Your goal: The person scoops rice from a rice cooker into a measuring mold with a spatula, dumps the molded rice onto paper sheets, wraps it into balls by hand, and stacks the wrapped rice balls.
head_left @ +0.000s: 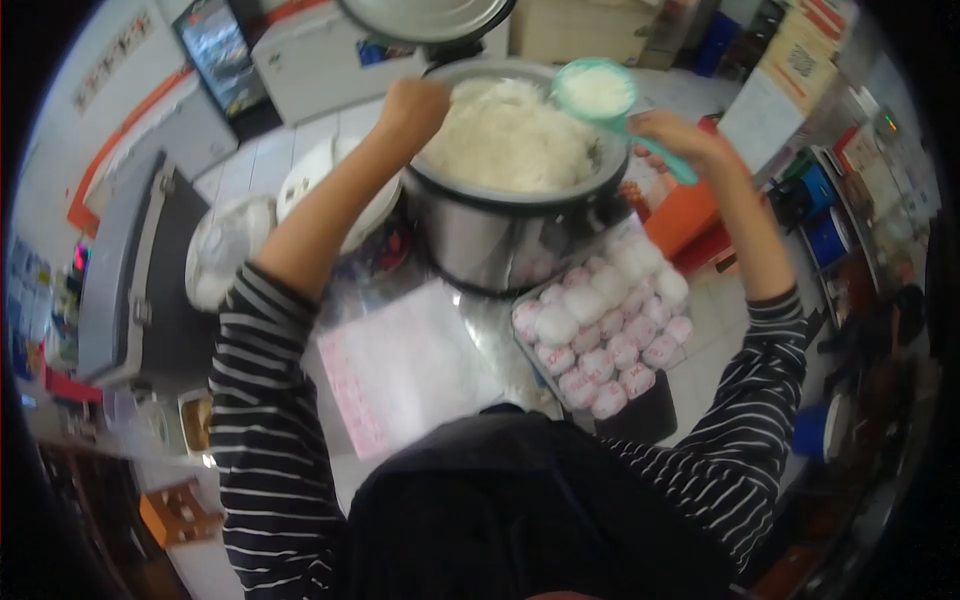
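My right hand [682,142] is closed round the handle of a mint-green scoop [612,118], whose round bowl is full of white rice [598,90]. The scoop is over the right rim of a large steel rice cooker [480,235]. Cooked rice [510,140] heaps up inside the cooker, and its lid [425,15] stands open behind. At the cooker's left rim is my left hand [415,112], a closed fist; whatever it may grip is hidden. Nearer to me lies a stack of clear plastic bags [410,360] with pink print.
Right of the bags, a tray holds several rice portions wrapped in printed plastic [605,335]. A white lidded container [345,195] stands left of the cooker. Further left is a grey cool box [125,270]. An orange stool [690,215] stands behind the tray.
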Tool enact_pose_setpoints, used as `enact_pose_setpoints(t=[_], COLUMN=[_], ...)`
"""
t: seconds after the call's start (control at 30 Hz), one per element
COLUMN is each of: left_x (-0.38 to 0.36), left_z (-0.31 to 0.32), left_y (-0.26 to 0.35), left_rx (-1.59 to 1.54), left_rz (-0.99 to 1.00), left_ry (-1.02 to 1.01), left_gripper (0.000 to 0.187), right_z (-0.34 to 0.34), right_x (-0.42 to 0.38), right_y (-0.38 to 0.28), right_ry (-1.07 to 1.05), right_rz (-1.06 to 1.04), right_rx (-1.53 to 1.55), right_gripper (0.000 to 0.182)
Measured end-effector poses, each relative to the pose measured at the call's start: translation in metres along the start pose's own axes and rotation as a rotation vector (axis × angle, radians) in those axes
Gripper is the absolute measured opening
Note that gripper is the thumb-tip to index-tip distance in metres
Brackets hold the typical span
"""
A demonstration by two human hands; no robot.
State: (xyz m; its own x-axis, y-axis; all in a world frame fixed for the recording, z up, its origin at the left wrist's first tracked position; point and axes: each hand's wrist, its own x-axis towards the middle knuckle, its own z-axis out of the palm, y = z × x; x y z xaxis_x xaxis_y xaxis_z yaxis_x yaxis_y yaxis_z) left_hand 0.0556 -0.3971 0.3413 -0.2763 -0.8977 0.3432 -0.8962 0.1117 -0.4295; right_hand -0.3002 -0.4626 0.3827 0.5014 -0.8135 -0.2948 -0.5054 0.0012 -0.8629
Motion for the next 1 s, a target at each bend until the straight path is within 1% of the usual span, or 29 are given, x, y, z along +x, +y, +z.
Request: enact_pose_setpoints(t=[0.03, 0.07, 0.1, 0.17, 0.2, 0.23, 0.27, 0.3, 0.37, 0.43, 0.5, 0.57, 0.63, 0.67, 0.73, 0.77, 0.83, 0.87, 0.9, 0.97, 1.0], left_x=[0.0, -0.003, -0.014, -0.029, -0.049, -0.072, -0.094, -0.119, -0.177, -0.236, -0.291, -0.343, -0.376, -0.388, -0.405, -0.413, -0.424, -0.425, -0.436, -0.454, -0.439], left_z=[-0.008, -0.001, -0.019, -0.024, -0.029, -0.045, -0.054, -0.057, -0.058, -0.034, -0.036, -0.029, -0.032, -0.033, -0.033, -0.029, -0.022, -0.02, -0.011, 0.011, 0.007], left_y=[0.004, 0.002, 0.002, -0.002, -0.008, -0.006, 0.0, 0.006, 0.01, 0.01, 0.026, 0.037, 0.054, 0.063, 0.078, 0.084, 0.096, 0.102, 0.112, 0.126, 0.136], left_rx=[0.095, 0.058, 0.113, -0.098, -0.094, -0.268, -0.441, -0.438, -0.711, -0.69, -0.904, -1.047, -1.268, -1.267, -1.347, -1.35, -1.394, -1.447, -1.45, -1.401, -1.205], left_rz=[0.016, -0.022, 0.0, -0.224, -0.254, -0.329, -0.399, -0.417, -0.613, -0.678, -0.885, -1.078, -1.264, -1.274, -1.421, -1.426, -1.436, -1.45, -1.453, -1.442, -1.399], left_ry=[-0.016, 0.112, 0.211, 0.211, 0.172, 0.303, 0.443, 0.426, 0.45, 0.504, 0.479, 0.411, 0.446, 0.441, 0.46, 0.448, 0.391, 0.417, 0.406, 0.274, 0.25], left_gripper=[0.014, 0.01, 0.015, 0.019, 0.019, 0.018, 0.018, 0.018, 0.023, 0.023, 0.03, 0.029, 0.029, 0.029, 0.028, 0.028, 0.027, 0.028, 0.028, 0.033, 0.034], right_z=[0.001, 0.01, 0.026, 0.069, 0.09, 0.111, 0.134, 0.159, 0.222, 0.267, 0.3, 0.335, 0.371, 0.387, 0.414, 0.423, 0.433, 0.432, 0.426, 0.406, 0.399], right_x=[0.001, -0.007, -0.02, -0.043, -0.051, -0.057, -0.057, -0.056, -0.066, -0.058, -0.048, -0.042, -0.04, -0.043, -0.052, -0.053, -0.05, -0.048, -0.055, -0.057, -0.055], right_y=[0.008, 0.008, 0.003, 0.004, 0.014, 0.024, 0.043, 0.065, 0.086, 0.106, 0.123, 0.143, 0.165, 0.173, 0.189, 0.2, 0.207, 0.208, 0.201, 0.18, 0.174], right_ry=[-0.03, -0.058, -0.087, -0.231, -0.301, -0.358, -0.424, -0.483, -0.553, -0.762, -0.748, -0.731, -0.332, -0.339, 0.001, -0.005, -0.069, -0.099, -0.103, -0.114, -0.114], right_rz=[-0.016, -0.037, -0.067, -0.131, -0.13, -0.135, -0.066, 0.007, 0.035, 0.226, 0.277, 0.325, -0.039, -0.032, -0.719, -0.709, -0.707, -0.649, -0.64, -0.529, -0.525], right_rx=[0.064, 0.092, 0.121, 0.325, 0.368, 0.41, 0.522, 0.633, 0.844, 1.092, 1.073, 1.052, 0.28, 0.277, -0.744, -0.743, -0.883, -0.857, -0.856, -0.518, -0.522], right_gripper=[0.021, 0.023, 0.024, 0.029, 0.031, 0.034, 0.033, 0.033, 0.037, 0.049, 0.051, 0.054, 0.056, 0.056, 0.056, 0.056, 0.058, 0.057, 0.057, 0.057, 0.057])
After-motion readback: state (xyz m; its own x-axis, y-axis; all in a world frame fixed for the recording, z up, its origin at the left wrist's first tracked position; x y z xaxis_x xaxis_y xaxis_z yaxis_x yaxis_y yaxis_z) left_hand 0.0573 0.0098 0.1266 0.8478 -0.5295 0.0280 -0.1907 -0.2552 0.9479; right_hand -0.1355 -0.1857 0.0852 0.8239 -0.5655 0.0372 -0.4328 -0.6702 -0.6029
